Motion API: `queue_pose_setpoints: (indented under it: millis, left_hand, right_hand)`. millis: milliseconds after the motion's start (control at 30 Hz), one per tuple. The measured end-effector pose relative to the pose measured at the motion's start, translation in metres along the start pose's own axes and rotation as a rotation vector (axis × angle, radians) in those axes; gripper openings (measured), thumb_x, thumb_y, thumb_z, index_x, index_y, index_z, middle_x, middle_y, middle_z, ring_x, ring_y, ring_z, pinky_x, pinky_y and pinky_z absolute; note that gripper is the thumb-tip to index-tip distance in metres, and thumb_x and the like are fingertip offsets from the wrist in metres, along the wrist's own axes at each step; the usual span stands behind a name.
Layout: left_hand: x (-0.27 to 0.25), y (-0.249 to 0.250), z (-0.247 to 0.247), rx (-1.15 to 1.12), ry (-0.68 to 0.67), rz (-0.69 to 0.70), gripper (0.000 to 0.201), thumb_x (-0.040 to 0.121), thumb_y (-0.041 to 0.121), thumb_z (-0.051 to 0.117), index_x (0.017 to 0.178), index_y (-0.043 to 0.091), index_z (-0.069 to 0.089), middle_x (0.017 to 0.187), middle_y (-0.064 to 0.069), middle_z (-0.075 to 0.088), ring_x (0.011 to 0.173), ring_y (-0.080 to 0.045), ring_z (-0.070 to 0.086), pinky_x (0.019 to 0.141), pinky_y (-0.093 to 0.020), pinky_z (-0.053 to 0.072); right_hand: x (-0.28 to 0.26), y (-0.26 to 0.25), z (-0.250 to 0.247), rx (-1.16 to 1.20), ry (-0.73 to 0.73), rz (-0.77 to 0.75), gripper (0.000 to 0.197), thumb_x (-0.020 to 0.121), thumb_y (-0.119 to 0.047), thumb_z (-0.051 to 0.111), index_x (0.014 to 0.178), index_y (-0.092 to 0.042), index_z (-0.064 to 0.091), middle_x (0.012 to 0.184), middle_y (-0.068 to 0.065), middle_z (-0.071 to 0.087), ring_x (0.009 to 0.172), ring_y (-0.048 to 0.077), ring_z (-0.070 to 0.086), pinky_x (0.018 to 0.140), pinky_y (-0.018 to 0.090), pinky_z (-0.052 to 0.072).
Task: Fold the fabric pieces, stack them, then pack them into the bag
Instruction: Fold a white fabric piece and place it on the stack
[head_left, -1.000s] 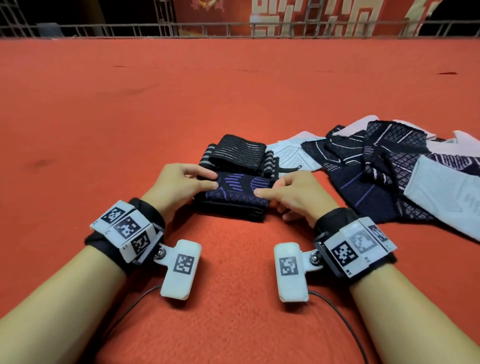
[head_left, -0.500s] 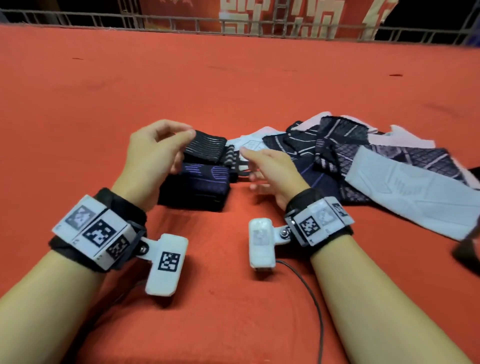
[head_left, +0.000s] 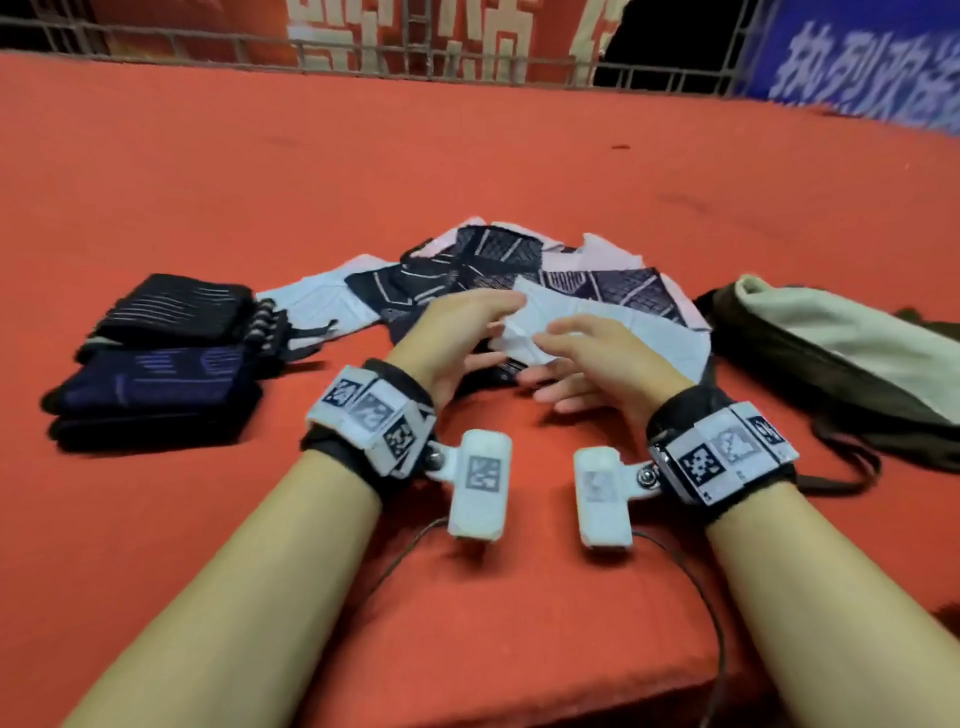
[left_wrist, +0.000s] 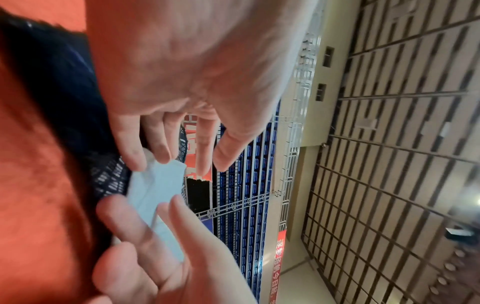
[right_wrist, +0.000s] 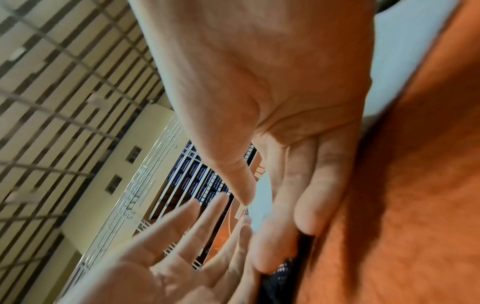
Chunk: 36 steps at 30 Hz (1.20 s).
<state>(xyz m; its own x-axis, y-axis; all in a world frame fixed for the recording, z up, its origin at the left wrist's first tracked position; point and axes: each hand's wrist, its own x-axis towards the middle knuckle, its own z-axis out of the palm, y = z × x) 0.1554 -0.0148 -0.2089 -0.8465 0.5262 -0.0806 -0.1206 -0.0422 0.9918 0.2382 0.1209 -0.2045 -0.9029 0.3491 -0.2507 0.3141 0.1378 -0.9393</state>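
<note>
Two folded pieces sit at the left: a navy one (head_left: 156, 387) in front and a black striped one (head_left: 176, 306) behind it. The unfolded pile (head_left: 519, 265) of dark patterned and pale fabrics lies in the middle. A white piece (head_left: 608, 327) (left_wrist: 155, 189) lies on top of its near side. My left hand (head_left: 467, 332) (left_wrist: 176, 158) and right hand (head_left: 576, 353) (right_wrist: 275, 211) reach side by side to the white piece's near edge. The fingers of both are stretched out. The left fingertips touch its corner, and neither hand grips it. The dark bag (head_left: 831, 374) with a pale lining lies at the right.
Everything rests on a red felt-covered table (head_left: 363, 171). A metal railing (head_left: 415, 52) runs along its far edge. The bag's strap (head_left: 852, 467) loops towards my right wrist. Thin cables trail from the wrist cameras across the near felt.
Both hands let go of the folded navy piece and moved right to the unfolded pile. The view swung right, so the folded pieces now sit at the left and the bag has come into sight.
</note>
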Motion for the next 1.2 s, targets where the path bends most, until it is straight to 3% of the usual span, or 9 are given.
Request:
queue_pose_setpoints:
  millis: [167, 467, 600, 667, 767, 900, 967, 1100, 1200]
  left_hand:
    - [-0.002, -0.014, -0.021, 0.121, -0.009, 0.032, 0.023, 0.09, 0.025, 0.068, 0.111, 0.025, 0.076, 0.106, 0.009, 0.069, 0.094, -0.012, 0.059, 0.074, -0.027, 0.053]
    - [-0.024, -0.023, -0.017, 0.17, -0.197, -0.041, 0.024, 0.091, 0.028, 0.069, 0.115, 0.025, 0.075, 0.094, -0.006, 0.063, 0.082, -0.023, 0.049, 0.06, -0.029, 0.038]
    - [-0.026, -0.007, -0.029, -0.002, -0.071, 0.032, 0.035, 0.094, 0.048, 0.062, 0.114, 0.02, 0.069, 0.106, -0.002, 0.072, 0.093, -0.016, 0.066, 0.074, -0.031, 0.049]
    - [-0.02, -0.005, -0.053, -0.28, -0.033, -0.038, 0.061, 0.092, 0.065, 0.054, 0.12, 0.012, 0.063, 0.113, -0.008, 0.071, 0.107, -0.026, 0.07, 0.095, -0.045, 0.053]
    - [-0.016, -0.012, -0.082, -0.487, -0.247, -0.184, 0.093, 0.088, 0.075, 0.05, 0.148, 0.004, 0.044, 0.146, -0.019, 0.053, 0.135, -0.038, 0.051, 0.119, -0.056, 0.03]
    - [-0.027, -0.012, -0.078, -0.167, -0.339, -0.248, 0.065, 0.101, 0.046, 0.045, 0.138, -0.006, 0.053, 0.136, -0.027, 0.058, 0.122, -0.038, 0.06, 0.109, -0.045, 0.044]
    - [-0.03, -0.008, -0.075, -0.091, -0.334, -0.243, 0.05, 0.097, 0.023, 0.051, 0.138, -0.005, 0.054, 0.139, -0.028, 0.056, 0.129, -0.041, 0.055, 0.111, -0.046, 0.041]
    - [-0.032, -0.006, -0.078, -0.245, -0.319, -0.249, 0.052, 0.092, 0.001, 0.044, 0.143, 0.002, 0.051, 0.147, -0.022, 0.052, 0.134, -0.034, 0.049, 0.121, -0.048, 0.03]
    - [-0.034, -0.008, -0.078, -0.37, -0.381, -0.291, 0.058, 0.082, -0.004, 0.039, 0.139, -0.005, 0.048, 0.141, -0.02, 0.051, 0.128, -0.03, 0.049, 0.11, -0.048, 0.045]
  right_hand:
    - [0.001, 0.007, 0.004, 0.067, 0.003, -0.024, 0.045, 0.098, -0.018, 0.065, 0.139, -0.02, 0.046, 0.105, 0.016, 0.076, 0.088, 0.029, 0.077, 0.061, 0.034, 0.06]
    - [-0.004, 0.012, 0.008, 0.202, 0.084, -0.066, 0.03, 0.092, -0.01, 0.071, 0.121, -0.01, 0.069, 0.104, 0.006, 0.079, 0.09, 0.017, 0.077, 0.062, 0.024, 0.06]
    - [-0.019, 0.004, 0.015, 0.223, 0.053, -0.164, 0.021, 0.094, -0.021, 0.068, 0.109, -0.008, 0.075, 0.099, 0.006, 0.079, 0.092, 0.016, 0.077, 0.066, 0.024, 0.058]
    - [-0.028, 0.001, 0.022, 0.187, -0.05, -0.187, 0.021, 0.095, -0.025, 0.067, 0.103, -0.008, 0.075, 0.095, 0.011, 0.079, 0.092, 0.019, 0.077, 0.067, 0.024, 0.058]
    - [-0.036, 0.003, 0.029, 0.03, -0.217, -0.169, 0.026, 0.096, -0.029, 0.067, 0.101, -0.005, 0.076, 0.093, 0.015, 0.078, 0.089, 0.021, 0.077, 0.075, 0.028, 0.057]
    - [-0.042, 0.006, 0.027, -0.024, -0.313, -0.076, 0.03, 0.095, -0.035, 0.068, 0.106, -0.008, 0.074, 0.093, 0.014, 0.078, 0.085, 0.022, 0.074, 0.076, 0.03, 0.055]
    - [-0.038, 0.008, 0.025, 0.018, -0.223, -0.071, 0.026, 0.095, -0.027, 0.068, 0.108, -0.005, 0.068, 0.085, 0.018, 0.075, 0.078, 0.024, 0.073, 0.079, 0.034, 0.058]
    - [-0.027, 0.008, 0.022, 0.265, 0.071, -0.075, 0.013, 0.093, -0.016, 0.071, 0.098, -0.007, 0.062, 0.076, 0.012, 0.072, 0.069, 0.019, 0.073, 0.079, 0.037, 0.063]
    - [-0.023, 0.009, 0.025, 0.578, 0.153, -0.051, 0.026, 0.085, 0.001, 0.075, 0.1, -0.012, 0.057, 0.089, 0.012, 0.068, 0.084, 0.022, 0.069, 0.075, 0.03, 0.062]
